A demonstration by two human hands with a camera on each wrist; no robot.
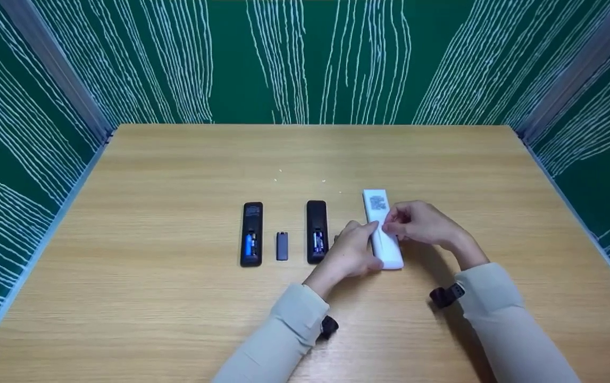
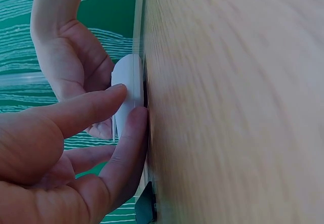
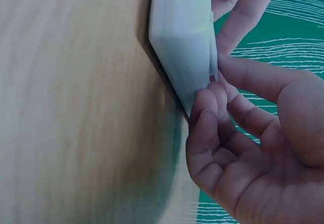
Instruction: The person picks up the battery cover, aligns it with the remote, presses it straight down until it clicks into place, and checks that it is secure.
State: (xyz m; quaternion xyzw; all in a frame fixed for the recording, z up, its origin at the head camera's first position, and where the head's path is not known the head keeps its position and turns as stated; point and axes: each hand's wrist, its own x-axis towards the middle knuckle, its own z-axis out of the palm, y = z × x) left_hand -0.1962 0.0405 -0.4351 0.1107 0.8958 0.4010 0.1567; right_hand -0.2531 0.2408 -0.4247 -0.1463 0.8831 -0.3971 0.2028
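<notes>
A white remote control (image 1: 390, 252) lies back side up on the table, a printed label at its far end. My left hand (image 1: 352, 250) holds it from the left, thumb and fingers against its side and back. From the right, my right hand (image 1: 423, 223) pinches a thin white battery cover (image 3: 213, 52) between thumb and fingers. In the right wrist view this cover stands slightly raised from the remote's back. The remote's battery compartment is hidden from the head view.
Left of my hands lie two black remotes, one nearer (image 1: 316, 218) and one farther left (image 1: 252, 218), their battery compartments uncovered with batteries inside. Between them is a dark battery cover (image 1: 282, 246). Small white bits (image 1: 324, 181) dot the wooden table (image 1: 177, 319). Green walls (image 1: 230, 64) enclose it.
</notes>
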